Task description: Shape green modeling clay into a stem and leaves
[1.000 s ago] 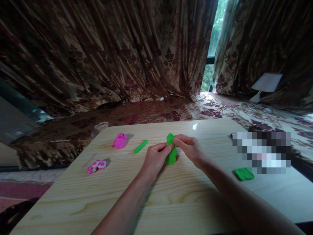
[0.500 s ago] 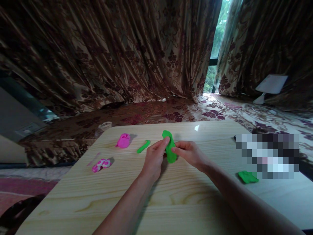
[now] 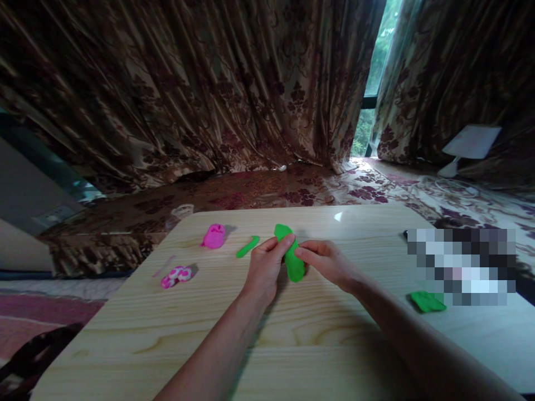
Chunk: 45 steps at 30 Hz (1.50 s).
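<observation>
Between my two hands is a long, flattened strip of green modelling clay [image 3: 296, 268], held up just above the table. My left hand [image 3: 267, 263] pinches its upper left side, thumb on top. From the right, my right hand [image 3: 324, 259] grips the strip's edge between thumb and fingers. A thin green clay roll [image 3: 248, 247] lies on the table just left of my left hand. Farther left sits a pink clay piece shaped like a small pouch [image 3: 214, 236]. Nearer me is a cluster of pink-and-white clay lumps [image 3: 176, 275].
A flat green clay piece [image 3: 427, 301] lies at the right of the wooden table [image 3: 200, 340], beside a blurred-out object [image 3: 463, 267]. A thin pale stick [image 3: 164, 266] is by the pink-and-white lumps. Behind the table, a clear cup [image 3: 183, 211] stands left and a white lamp [image 3: 472, 142] right.
The green strip has been turned slightly, showing more of its broad face, and my left thumb has slid a little right across it. The whole view has shifted slightly.
</observation>
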Available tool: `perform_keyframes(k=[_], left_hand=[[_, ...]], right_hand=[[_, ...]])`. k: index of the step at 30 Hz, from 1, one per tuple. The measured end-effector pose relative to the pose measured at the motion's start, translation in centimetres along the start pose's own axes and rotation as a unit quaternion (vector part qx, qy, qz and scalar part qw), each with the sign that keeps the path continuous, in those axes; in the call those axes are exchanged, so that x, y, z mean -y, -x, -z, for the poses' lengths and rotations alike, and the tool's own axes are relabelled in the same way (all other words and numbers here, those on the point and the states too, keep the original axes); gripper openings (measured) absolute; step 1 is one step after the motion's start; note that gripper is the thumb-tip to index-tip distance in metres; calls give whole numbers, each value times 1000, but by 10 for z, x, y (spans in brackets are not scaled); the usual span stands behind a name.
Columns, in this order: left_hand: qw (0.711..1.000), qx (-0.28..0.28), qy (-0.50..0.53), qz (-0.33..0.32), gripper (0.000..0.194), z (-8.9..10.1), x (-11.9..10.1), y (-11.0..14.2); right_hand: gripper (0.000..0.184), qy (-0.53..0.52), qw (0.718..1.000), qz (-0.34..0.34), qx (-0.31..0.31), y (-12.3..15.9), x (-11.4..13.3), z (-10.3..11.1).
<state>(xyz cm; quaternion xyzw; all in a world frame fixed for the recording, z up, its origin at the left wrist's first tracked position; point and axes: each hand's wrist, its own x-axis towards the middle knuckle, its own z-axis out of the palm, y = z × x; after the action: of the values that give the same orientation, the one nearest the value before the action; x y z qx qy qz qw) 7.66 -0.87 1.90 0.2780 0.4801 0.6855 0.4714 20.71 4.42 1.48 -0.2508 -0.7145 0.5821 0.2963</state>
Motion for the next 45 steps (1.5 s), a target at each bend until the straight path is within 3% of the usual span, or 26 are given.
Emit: perform_keyframes(k=[6,11,16,23,27,32,45], left_hand=[[1000,21,15,12,36,-1,-2,1],[999,21,32,13,27,0,-3,1],[996,75,-2,39,20,1,-3,2],[997,31,71,5,18,9,-4,-7],[998,51,31,22,20,9,-3,-8],[999,12,43,1,20,9,-2,-8],[999,34,10,-13,21,9,-2,-6]], right_hand=[[36,18,1000,-8,-8,0,-2,1],[34,14,1000,2,-6,0,1,1],[31,25,1000,11,-14,0,1,3],[28,37,999,-11,-15,-2,-4,4],[28,49,998,-3,-44,-3,-5,6],[29,58,997,-8,-45,-4,-5,7],[30,49,997,-7,-55,-5,-2,5]])
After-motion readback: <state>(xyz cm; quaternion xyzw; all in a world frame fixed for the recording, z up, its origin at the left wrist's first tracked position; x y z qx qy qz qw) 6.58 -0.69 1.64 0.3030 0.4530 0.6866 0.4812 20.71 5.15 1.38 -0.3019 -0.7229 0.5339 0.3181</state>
